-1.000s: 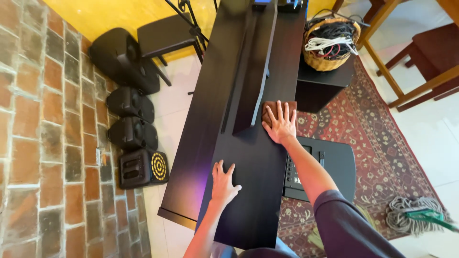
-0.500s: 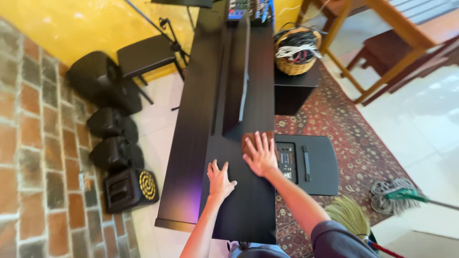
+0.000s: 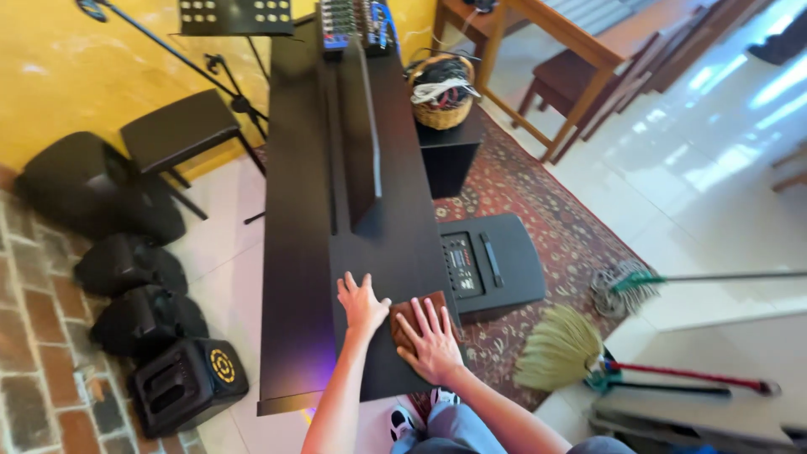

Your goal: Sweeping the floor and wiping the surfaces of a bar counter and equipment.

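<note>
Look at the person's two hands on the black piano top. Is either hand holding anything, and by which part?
The right hand presses flat on a brown cloth, covering its middle, palm down, not gripped. The left hand lies bare on the black piano top beside it.

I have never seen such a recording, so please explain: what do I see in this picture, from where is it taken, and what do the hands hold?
One camera, worn on a person's head, looks down at their own two bare hands. There is no machine. The right hand presses flat on a brown cloth lying on a long black piano top. The left hand rests open on the top, beside the cloth. On the far end sits an audio mixer. Black speakers stand on the floor at left; a straw broom lies at right.
</note>
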